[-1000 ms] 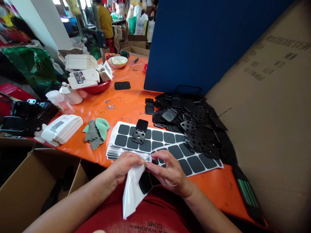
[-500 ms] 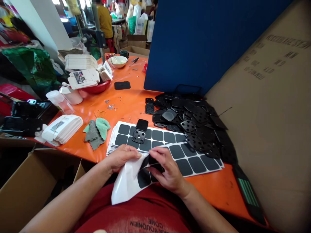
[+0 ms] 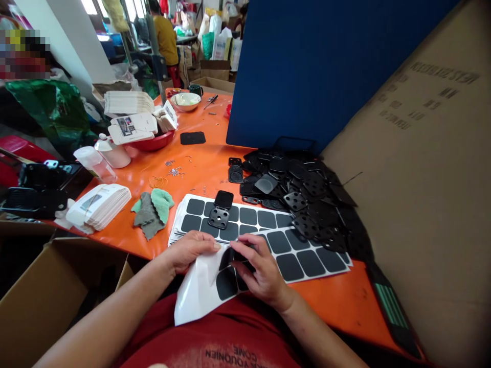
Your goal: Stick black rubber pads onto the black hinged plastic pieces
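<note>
Head view: a white backing sheet [image 3: 199,294] carrying black adhesive pads is being held over the person's lap, at the near edge of the orange table [image 3: 199,163]. Its upper edge is being pinched by the left hand [image 3: 190,250], fingers closed on the paper. A black pad [image 3: 230,255] at the sheet's top is being gripped between the thumb and fingertips of the right hand [image 3: 261,268]; whether it is already free of the sheet cannot be told. Just beyond the hands, a stack of pad sheets [image 3: 245,222] is lying flat, and a hinged black plastic piece [image 3: 220,208] is resting on it. A heap of black perforated plates [image 3: 303,191] is being kept to the right, against a blue panel [image 3: 326,66]. A green-grey cloth [image 3: 152,208] and a bundle of white cards [image 3: 98,204] are lying to the left.
</note>
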Available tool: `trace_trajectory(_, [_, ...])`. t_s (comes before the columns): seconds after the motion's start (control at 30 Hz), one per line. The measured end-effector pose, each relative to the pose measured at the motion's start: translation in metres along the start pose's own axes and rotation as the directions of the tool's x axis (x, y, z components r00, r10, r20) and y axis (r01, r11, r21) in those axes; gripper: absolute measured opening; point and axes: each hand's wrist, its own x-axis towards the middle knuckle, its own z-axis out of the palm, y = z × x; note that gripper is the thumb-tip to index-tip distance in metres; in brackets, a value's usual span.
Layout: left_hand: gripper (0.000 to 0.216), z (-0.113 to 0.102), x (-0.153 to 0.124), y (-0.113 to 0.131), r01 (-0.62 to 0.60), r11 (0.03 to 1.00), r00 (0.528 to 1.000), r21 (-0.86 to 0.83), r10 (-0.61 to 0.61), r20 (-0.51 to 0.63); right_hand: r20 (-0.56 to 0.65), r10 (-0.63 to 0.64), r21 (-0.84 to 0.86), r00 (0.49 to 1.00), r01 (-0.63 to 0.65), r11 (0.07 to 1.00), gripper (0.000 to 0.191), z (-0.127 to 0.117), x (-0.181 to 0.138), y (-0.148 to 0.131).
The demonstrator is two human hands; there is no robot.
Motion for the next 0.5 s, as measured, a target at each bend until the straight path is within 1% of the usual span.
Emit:
trace_trajectory(0.07, [0.036,0.0019,0.0003,0.0015,0.012,1.000,1.000,0.010,-0.012,0.014,-0.020,-0.001,-0.019,1.000,0.001,1.000,0.049,0.0007,0.0015,-0.0002])
trace_trajectory(0.17, [0.035,0.0050,0.0013,0.0020,0.037,0.999,0.998,-0.018,-0.036,0.045,-0.058,-0.080,-0.087,0.995,0.075,0.993,0.050,-0.0011,0.0035,0.0009])
trace_trajectory(0.23, [0.035,0.0063,0.0017,0.0010,0.045,0.998,0.997,-0.040,-0.043,0.063,-0.054,-0.113,-0.123,0.992,0.106,0.987,0.053,-0.0029,0.0042,0.0016])
trace_trajectory(0.33, [0.035,0.0069,0.0014,-0.0012,0.046,0.998,0.997,-0.043,-0.043,0.071,-0.040,-0.123,-0.139,0.992,0.117,0.983,0.051,-0.0043,0.0048,0.0020])
trace_trajectory(0.5, [0.035,0.0026,0.0009,-0.0037,0.051,0.999,0.996,-0.010,-0.050,0.073,-0.082,-0.192,-0.125,0.978,0.181,0.975,0.047,-0.0048,0.0049,0.0023])
